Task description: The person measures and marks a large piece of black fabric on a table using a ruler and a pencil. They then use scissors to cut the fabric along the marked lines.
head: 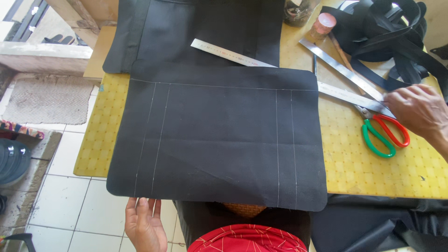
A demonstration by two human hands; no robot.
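From the head camera, a yellow checked table [368, 172] runs across the frame. At its far edge sits more black fabric [186, 32], folded, with a long steel ruler [233, 55] lying slantwise on it and running under nothing but its own length toward the right. A second, wider steel rule [338, 65] lies near the right side, beside a thin stick. A pink-capped spool [323, 23] and a dark jar [296, 13] stand at the back, and a heap of black strapping [396, 42] fills the far right corner. Scissors [385, 133] with one red and one green handle loop lie on the table just right of the cloth, blades pointing up-left beneath the right hand. Off the table's left side are white floor tiles [70, 205], a grey mat [49, 98] and a roll of black webbing [11, 161]. More dark cloth hangs below the table's near right edge.

The cloth [219, 140] is a black rectangle with rounded corners, spread flat in the middle of the table, its near edge overhanging toward the person. White chalk lines mark it: one across near the top, two pairs running down near each side. A faint diagonal crease crosses its lower left part.

The left hand [144, 224] is open, palm up, fingers under the cloth's near left corner, gripping nothing. The right hand [420, 112] rests on the scissors' blades and the ruler end, fingers curled loosely; whether it grasps either I cannot tell.
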